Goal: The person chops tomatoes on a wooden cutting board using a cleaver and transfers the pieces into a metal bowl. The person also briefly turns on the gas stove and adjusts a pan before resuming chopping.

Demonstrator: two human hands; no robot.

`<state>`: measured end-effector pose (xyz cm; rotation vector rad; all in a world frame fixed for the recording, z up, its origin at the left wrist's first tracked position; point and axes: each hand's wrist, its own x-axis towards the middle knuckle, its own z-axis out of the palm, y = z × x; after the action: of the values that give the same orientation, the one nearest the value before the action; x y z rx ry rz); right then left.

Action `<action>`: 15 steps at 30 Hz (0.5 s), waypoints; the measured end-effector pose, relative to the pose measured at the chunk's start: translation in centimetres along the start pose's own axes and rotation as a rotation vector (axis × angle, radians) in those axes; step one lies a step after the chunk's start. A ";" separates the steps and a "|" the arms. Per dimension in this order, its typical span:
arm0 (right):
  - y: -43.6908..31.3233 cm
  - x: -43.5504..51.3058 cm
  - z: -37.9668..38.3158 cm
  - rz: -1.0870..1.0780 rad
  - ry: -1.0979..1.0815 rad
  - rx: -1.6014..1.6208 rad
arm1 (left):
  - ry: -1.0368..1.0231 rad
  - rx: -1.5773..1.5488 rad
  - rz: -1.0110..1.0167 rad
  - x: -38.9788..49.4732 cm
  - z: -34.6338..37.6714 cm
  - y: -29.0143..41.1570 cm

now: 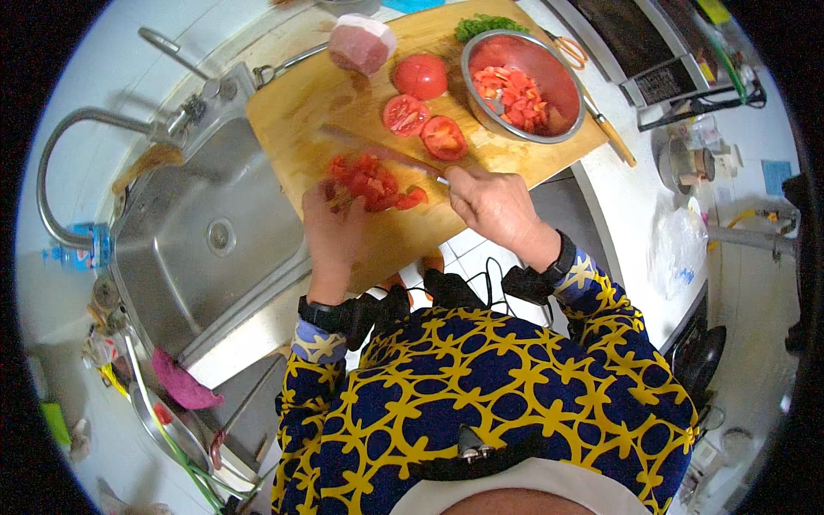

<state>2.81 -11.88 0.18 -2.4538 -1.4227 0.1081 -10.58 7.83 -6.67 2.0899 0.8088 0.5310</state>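
Observation:
My right hand (492, 206) grips a kitchen knife (399, 158), its blurred blade pointing left above a wooden cutting board (283, 122). Just below the blade lies a pile of chopped tomato (370, 180). Against the left side of that pile are the fingers of my left hand (331, 235), blurred; whether they hold any pieces is unclear. Two cut tomato pieces (444, 138) rest face up beyond the knife, beside a rounded red tomato (420, 75). At the board's right, a metal bowl (473, 100) contains diced tomato (515, 93).
Raw meat (362, 44) and chopped greens (490, 27) are at the board's far side. Orange-handled scissors (570, 51) and a wooden-handled utensil (618, 141) lie right of the bowl. To the left is a steel sink (174, 257) with a curved faucet (48, 148). The board's near edge overhangs the floor.

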 end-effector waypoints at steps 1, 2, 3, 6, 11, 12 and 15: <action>0.1 -0.5 0.0 -0.024 0.034 -0.008 | -0.011 -0.034 -0.055 0.3 0.1 -0.2; 0.0 -0.8 0.0 -0.027 0.038 -0.016 | 0.023 -0.025 0.024 0.7 0.1 -0.3; -0.1 -1.1 0.1 -0.039 0.054 -0.014 | 0.041 -0.017 0.056 0.9 0.2 -0.4; -0.2 -1.9 0.3 0.026 0.066 0.060 | 0.050 0.043 0.119 1.2 0.4 -0.5; 0.6 -3.8 0.6 0.293 0.030 0.568 | 0.093 0.206 0.207 2.5 2.6 -1.1; 0.7 -4.4 0.7 0.435 -0.040 0.750 | 0.087 0.218 0.227 2.6 3.2 -1.3; 1.0 -6.3 0.9 0.619 -0.127 1.108 | 0.070 0.293 0.326 2.6 4.3 -1.3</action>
<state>0.29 -17.59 -1.53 -1.7940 -0.3372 0.9124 -6.64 7.94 -10.02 2.5076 0.6148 0.6970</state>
